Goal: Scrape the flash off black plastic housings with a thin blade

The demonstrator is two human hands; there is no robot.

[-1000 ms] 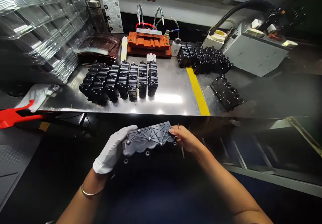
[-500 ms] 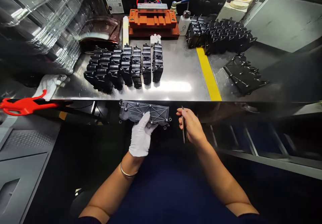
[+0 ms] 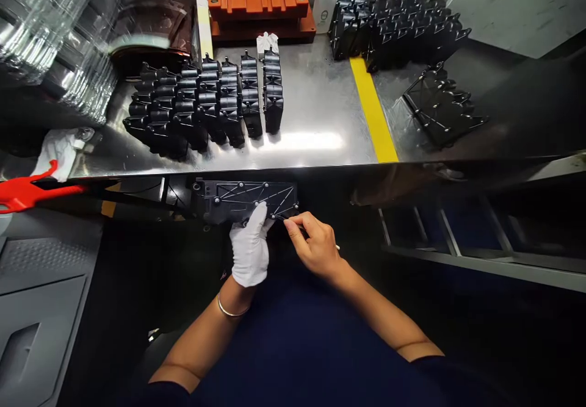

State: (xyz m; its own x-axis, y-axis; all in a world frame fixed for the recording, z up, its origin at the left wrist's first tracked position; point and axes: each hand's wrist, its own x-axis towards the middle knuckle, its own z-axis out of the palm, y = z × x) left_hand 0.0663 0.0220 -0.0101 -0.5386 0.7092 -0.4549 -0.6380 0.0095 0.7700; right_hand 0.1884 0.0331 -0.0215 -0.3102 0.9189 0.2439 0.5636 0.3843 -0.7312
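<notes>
My left hand (image 3: 249, 245), in a white glove, is shut on a black ribbed plastic housing (image 3: 242, 199), gripping it from below and holding it up just in front of the steel table's edge. My bare right hand (image 3: 315, 245) pinches a thin tool (image 3: 280, 216), possibly tweezers. Its tip touches the ribs at the housing's lower right. My fingers hide the tool's middle.
Rows of black housings (image 3: 196, 105) stand on the steel table (image 3: 315, 102). More lie beyond a yellow floor-tape line (image 3: 372, 105). An orange fixture (image 3: 259, 7), a white bottle (image 3: 325, 4), stacked clear trays (image 3: 59, 41), and a white cloth (image 3: 57, 154) are nearby.
My right hand has moved left and brought the tool's tip onto the housing. The housing now sits further left, and the left glove stays on it. The view has tilted downward.
</notes>
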